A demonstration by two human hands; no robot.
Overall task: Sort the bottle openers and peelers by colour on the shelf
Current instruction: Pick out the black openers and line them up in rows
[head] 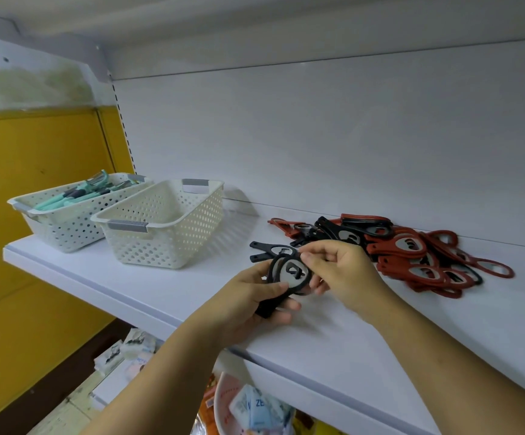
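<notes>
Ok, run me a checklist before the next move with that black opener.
1. Left hand grips the black opener: ok.
2. Right hand pinches its top rim: ok.
3. Single opener in the grip, not a stack: cannot tell.
4. Near basket shows nothing inside: ok.
5. Far basket holds teal peelers: ok.
6. Pile sorted by colour: not ok, red and black mixed.

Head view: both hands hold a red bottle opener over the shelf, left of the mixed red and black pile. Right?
Not quite. The head view shows the left hand and right hand holding a black bottle opener, not a red one. It is over the shelf, left of the mixed red and black pile, as stated.
</notes>
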